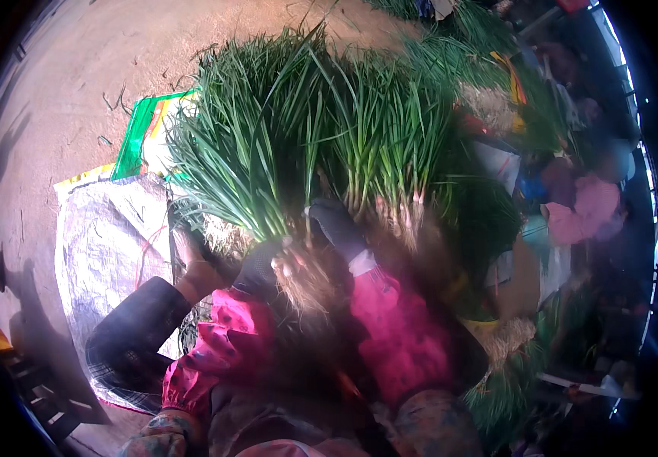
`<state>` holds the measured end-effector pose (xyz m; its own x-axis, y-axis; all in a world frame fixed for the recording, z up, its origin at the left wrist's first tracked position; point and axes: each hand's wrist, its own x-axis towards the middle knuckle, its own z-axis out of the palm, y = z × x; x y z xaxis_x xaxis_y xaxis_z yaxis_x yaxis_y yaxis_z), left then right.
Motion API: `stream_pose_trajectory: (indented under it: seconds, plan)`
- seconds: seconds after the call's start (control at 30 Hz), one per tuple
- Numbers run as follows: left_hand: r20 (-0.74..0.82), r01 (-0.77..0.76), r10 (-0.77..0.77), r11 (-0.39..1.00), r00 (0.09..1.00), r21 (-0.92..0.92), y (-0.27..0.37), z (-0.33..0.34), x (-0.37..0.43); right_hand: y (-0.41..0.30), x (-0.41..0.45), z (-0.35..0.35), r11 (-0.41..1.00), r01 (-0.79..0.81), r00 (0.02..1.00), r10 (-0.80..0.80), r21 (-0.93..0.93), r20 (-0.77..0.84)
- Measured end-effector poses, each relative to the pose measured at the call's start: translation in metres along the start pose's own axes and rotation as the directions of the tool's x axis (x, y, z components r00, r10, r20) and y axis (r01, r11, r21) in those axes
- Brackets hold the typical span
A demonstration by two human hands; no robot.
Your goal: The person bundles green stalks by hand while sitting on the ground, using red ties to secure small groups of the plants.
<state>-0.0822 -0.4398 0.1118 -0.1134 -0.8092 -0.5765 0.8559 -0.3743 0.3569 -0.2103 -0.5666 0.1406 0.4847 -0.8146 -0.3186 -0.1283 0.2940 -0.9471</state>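
Observation:
My left hand, in a dark knit glove and pink sleeve cover, grips a bunch of spring onions. Their pale roots hang out toward me and the green leaves fan away to the upper left. My right hand, gloved alike, has its fingertips on the stalk of a single spring onion just right of that bunch. Beyond my hands lies a big heap of spring onions, leaves pointing away. Several stalks with whitish bulbs stand out to the right of my right hand.
A white woven sack is spread at the left, partly under my bent leg. Behind it shows a green printed bag. At the right, a person in pink sits near more onion bundles. Bare ground extends upper left.

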Motion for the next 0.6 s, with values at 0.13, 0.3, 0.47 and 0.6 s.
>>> stream_pose_trajectory:
  seconds: [0.13,0.3,0.47,0.6]
  plan:
    - [0.016,-0.113,0.112,0.989,0.994,0.091,-0.006,-0.012,-0.007,0.0,0.001,0.028,0.363,0.299,0.891,-0.438,-0.882,0.122]
    - [0.105,-0.101,0.096,0.994,0.99,0.046,0.012,-0.02,-0.01,-0.01,0.025,-0.02,0.451,0.183,0.72,-0.666,-0.874,-0.193]
    - [0.172,-0.188,0.203,0.977,0.964,-0.1,0.029,-0.101,-0.038,0.043,-0.059,-0.002,0.602,0.321,0.942,-0.285,-0.732,0.178]
    - [0.368,-0.244,0.333,0.932,0.868,-0.269,0.048,-0.061,-0.039,0.158,-0.104,-0.059,-0.068,0.843,0.535,0.216,-0.534,0.817]
